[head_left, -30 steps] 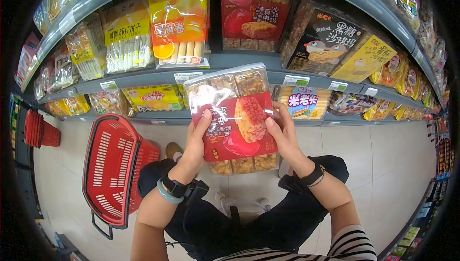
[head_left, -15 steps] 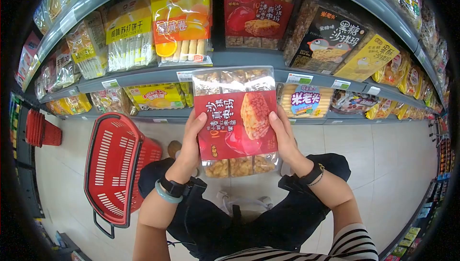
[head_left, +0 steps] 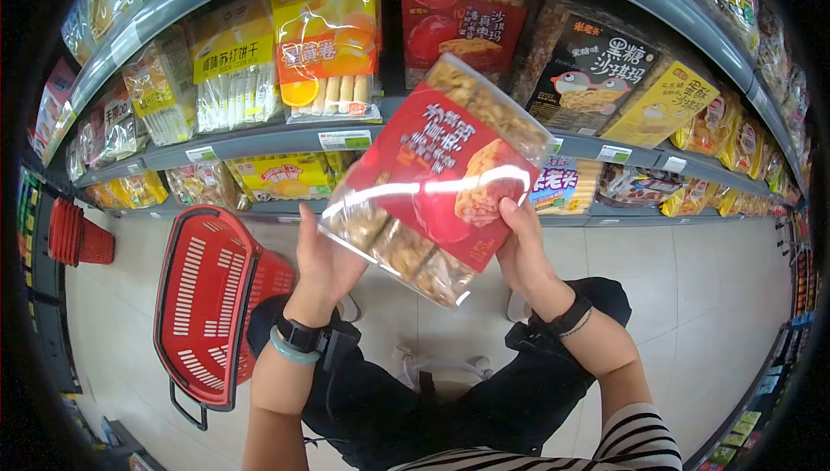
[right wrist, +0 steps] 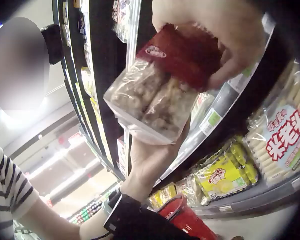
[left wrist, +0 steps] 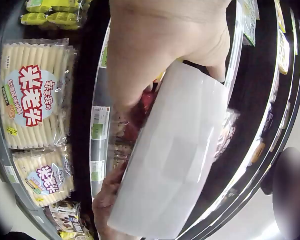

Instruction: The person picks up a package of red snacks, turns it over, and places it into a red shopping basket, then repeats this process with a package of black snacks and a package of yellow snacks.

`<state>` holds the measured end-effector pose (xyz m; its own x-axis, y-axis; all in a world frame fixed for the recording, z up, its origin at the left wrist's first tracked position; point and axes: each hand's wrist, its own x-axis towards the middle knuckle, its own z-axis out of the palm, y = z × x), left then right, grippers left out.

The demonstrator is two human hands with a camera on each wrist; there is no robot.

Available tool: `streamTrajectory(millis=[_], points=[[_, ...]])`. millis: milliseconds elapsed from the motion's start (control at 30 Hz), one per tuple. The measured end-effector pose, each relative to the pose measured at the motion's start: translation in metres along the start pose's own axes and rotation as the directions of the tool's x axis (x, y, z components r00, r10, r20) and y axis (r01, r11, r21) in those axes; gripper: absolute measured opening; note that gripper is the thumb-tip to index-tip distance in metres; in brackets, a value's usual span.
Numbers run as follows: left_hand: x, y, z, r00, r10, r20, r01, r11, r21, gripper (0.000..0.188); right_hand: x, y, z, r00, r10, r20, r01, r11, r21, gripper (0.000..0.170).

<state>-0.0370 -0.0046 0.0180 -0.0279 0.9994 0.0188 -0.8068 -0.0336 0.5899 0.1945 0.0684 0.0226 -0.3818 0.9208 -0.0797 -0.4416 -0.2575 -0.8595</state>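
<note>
A clear pack of brown snack blocks with a red label (head_left: 450, 181) is tilted in front of the shelf in the head view. The right hand (head_left: 527, 250) grips its lower right edge, thumb on the label. Beside the lower left corner, the left hand (head_left: 327, 255) has its thumb raised off the pack and its fingers partly hidden at or behind it. The left wrist view shows the pack's whitish side (left wrist: 170, 155) under the left hand (left wrist: 165, 45). In the right wrist view the right hand (right wrist: 215, 35) holds the red-labelled end, with the left hand (right wrist: 152, 162) below the pack.
A red shopping basket (head_left: 203, 298) stands on the floor at the left, with stacked red baskets (head_left: 79, 233) farther left. Shelves (head_left: 259, 144) of packaged snacks curve across the front, holding a similar red-labelled pack (head_left: 462, 30) and a black-labelled pack (head_left: 588, 73).
The pack has turned from nearly upright to a steep tilt, its top swinging right. The left thumb has come off the front, while the right hand keeps its grip.
</note>
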Motion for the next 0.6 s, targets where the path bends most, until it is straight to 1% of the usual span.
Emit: streamTrajectory(millis=[33,67,100,133,167,200,233,267,300,367,400,433,467,500,533,567,600], points=[[0.002,-0.002,0.006,0.998,0.063,-0.007,-0.063,0.998,0.032,0.090,-0.001,0.001,0.001,1.000,0.000,-0.001,0.000,1.000,0.000,0.056],[0.004,-0.005,0.007,0.998,0.062,-0.007,-0.062,0.998,0.033,0.090,-0.002,0.001,0.004,1.000,0.011,-0.005,-0.011,0.999,0.046,0.057],[0.006,-0.008,0.007,0.994,0.109,-0.003,-0.108,0.991,0.073,0.086,-0.003,0.001,0.006,1.000,0.023,-0.008,-0.022,0.996,0.092,0.059],[0.009,-0.011,0.009,0.988,0.155,0.003,-0.154,0.982,0.113,0.084,-0.001,0.009,0.001,0.999,0.035,-0.019,-0.033,0.995,0.093,0.062],[0.010,-0.014,0.012,0.988,0.154,0.002,-0.153,0.982,0.112,0.084,-0.003,0.011,0.001,0.999,0.036,-0.020,-0.034,0.995,0.092,0.062],[0.012,-0.016,0.017,0.981,0.195,-0.020,-0.177,0.925,0.335,0.082,-0.004,0.012,0.004,0.999,0.024,-0.028,-0.024,0.999,0.023,0.062],[0.013,-0.017,0.019,0.970,0.240,-0.033,-0.184,0.820,0.542,0.083,-0.005,0.014,0.006,0.999,0.012,-0.034,-0.014,0.999,-0.047,0.062],[0.014,-0.021,0.015,0.960,0.250,-0.122,-0.157,0.850,0.504,0.077,-0.006,0.016,0.007,1.000,-0.001,-0.018,0.000,0.998,-0.061,0.060],[0.015,-0.019,0.015,0.959,0.253,-0.127,-0.158,0.851,0.501,0.077,-0.006,0.016,0.006,1.000,0.003,-0.015,-0.004,0.998,-0.065,0.060],[0.019,-0.008,0.011,0.977,0.127,-0.174,-0.085,0.969,0.231,0.073,-0.005,0.014,0.001,0.997,0.008,0.073,-0.008,1.000,-0.003,0.060],[0.023,-0.004,0.006,0.981,0.072,-0.179,-0.046,0.989,0.142,0.068,-0.006,0.010,0.000,0.995,-0.005,0.097,0.010,0.999,-0.045,0.067],[0.021,-0.001,0.003,0.981,0.075,-0.180,-0.050,0.989,0.139,0.068,-0.004,0.011,-0.003,0.995,-0.003,0.100,0.008,0.999,-0.049,0.067],[0.019,0.002,0.001,0.979,-0.010,-0.205,0.022,0.998,0.056,0.067,-0.001,0.014,-0.007,0.986,-0.164,0.028,0.167,0.978,-0.124,0.072],[0.017,0.004,0.001,0.970,-0.095,-0.222,0.091,0.995,-0.027,0.066,0.002,0.011,-0.005,0.945,-0.327,-0.029,0.315,0.927,-0.206,0.077],[0.016,0.003,0.001,0.976,-0.081,-0.201,0.087,0.996,0.026,0.061,0.001,0.002,-0.004,0.937,-0.345,-0.056,0.332,0.929,-0.164,0.084],[0.015,0.003,0.002,0.976,-0.077,-0.202,0.084,0.996,0.025,0.061,0.002,-0.005,-0.002,0.938,-0.344,-0.052,0.332,0.929,-0.164,0.084],[0.015,0.003,0.003,0.980,-0.101,-0.172,0.108,0.994,0.028,0.061,0.005,-0.012,-0.001,0.896,-0.444,0.014,0.435,0.870,-0.232,0.084]])
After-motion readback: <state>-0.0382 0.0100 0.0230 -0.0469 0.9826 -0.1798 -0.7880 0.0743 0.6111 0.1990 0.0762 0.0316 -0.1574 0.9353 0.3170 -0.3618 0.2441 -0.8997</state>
